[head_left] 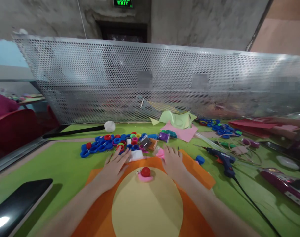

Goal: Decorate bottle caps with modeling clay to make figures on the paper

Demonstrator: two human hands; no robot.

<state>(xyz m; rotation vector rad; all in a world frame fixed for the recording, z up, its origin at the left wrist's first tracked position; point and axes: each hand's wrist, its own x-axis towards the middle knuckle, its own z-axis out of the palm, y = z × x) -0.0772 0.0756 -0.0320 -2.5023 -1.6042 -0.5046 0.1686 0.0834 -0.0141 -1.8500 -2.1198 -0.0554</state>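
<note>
My left hand (114, 168) lies palm down with its fingers spread, over the upper left of an orange sheet (100, 204). Its fingertips reach the edge of a pile of plastic rings and caps (103, 143) and a white piece (136, 155). On the sheet's upper right, my right hand (173, 162) rests with fingers stretched out, beside a pink lump (160, 153). Between my forearms is a pale yellow disc (147, 210) on the orange sheet. A small snail figure (145, 174), with a pink body and a red ball-like shell, sits near the disc's top.
On the right lie a blue glue gun (221, 158) with a black cord, a blue cap (200, 160) and a maroon device (283, 184). A black tablet-like slab (21, 205) is at left. Behind are small wrapped packets (164, 136), paper scraps (177, 120) and a perforated metal screen (164, 79).
</note>
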